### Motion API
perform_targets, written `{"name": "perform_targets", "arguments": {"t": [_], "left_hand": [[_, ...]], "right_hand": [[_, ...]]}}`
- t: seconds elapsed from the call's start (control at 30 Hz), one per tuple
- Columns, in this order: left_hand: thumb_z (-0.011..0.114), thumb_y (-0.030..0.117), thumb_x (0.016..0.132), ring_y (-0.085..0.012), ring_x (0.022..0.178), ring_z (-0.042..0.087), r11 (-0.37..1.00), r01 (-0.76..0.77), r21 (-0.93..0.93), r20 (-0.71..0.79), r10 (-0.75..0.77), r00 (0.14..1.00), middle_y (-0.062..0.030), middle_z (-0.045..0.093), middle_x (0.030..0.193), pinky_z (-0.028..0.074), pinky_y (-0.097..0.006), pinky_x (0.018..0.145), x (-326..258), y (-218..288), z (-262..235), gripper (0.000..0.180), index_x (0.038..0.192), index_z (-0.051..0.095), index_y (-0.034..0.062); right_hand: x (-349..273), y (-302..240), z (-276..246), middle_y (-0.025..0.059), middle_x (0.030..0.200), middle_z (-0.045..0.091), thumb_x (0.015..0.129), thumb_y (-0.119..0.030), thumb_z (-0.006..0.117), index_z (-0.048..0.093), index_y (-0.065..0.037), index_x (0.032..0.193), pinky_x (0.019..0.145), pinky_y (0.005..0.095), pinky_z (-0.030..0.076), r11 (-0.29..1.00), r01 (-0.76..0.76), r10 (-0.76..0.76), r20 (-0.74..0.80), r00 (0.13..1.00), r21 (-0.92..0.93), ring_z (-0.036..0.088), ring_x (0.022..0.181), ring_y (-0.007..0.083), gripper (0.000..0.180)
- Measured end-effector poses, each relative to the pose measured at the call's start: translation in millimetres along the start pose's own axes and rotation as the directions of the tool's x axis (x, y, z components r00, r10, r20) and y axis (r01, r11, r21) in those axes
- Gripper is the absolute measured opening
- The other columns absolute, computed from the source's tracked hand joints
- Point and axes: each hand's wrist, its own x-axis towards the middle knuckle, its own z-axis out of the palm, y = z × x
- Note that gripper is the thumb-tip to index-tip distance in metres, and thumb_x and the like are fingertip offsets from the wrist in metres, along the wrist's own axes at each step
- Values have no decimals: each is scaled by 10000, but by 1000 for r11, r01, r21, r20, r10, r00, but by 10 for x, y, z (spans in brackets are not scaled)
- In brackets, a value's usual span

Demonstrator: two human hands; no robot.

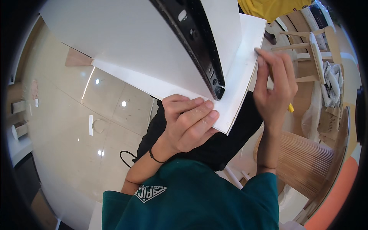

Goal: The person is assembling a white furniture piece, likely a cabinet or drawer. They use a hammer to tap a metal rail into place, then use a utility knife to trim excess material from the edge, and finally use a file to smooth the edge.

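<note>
Green-sleeved left hand (pixel 188 122) clamps the white panel's (pixel 138 42) lower corner, right hand (pixel 274 86) pinches its edge; the black rail (pixel 199 46) could tip it floorward.

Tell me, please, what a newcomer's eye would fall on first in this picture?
A large white panel fills the upper middle, with a black metal rail running down it. The left hand grips its near corner from below, while the right hand presses its right edge.
</note>
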Motion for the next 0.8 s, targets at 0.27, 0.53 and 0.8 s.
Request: {"name": "perform_targets", "arguments": {"t": [0.27, 0.53, 0.8], "left_hand": [[784, 246, 756, -205, 953, 590, 999, 35, 5, 33, -35, 999, -45, 642, 1113, 423, -379, 812, 22, 0, -52, 390, 1085, 633, 100], [788, 259, 758, -201, 946, 599, 996, 74, -44, 66, -71, 995, -39, 642, 1112, 426, -371, 809, 37, -2, -101, 389, 1081, 630, 112], [792, 244, 756, -205, 934, 583, 995, 92, -40, 33, -91, 995, -37, 633, 1094, 428, -359, 789, 55, 16, -65, 349, 1060, 648, 150]], "right_hand": [[-245, -506, -255, 79, 744, 578, 674, 104, 685, 705, -26, 977, 491, 300, 449, 995, 13, -21, 83, 996, 97, 579, 576, 210, 331], [-359, -712, -341, 56, 774, 617, 702, 27, 715, 714, -43, 935, 502, 276, 488, 991, 100, -110, 120, 987, 85, 619, 619, 188, 244], [-570, -811, -595, 47, 764, 639, 771, 17, 687, 670, -80, 825, 533, 257, 513, 960, 30, -33, 4, 999, 280, 645, 664, 192, 113]]}}
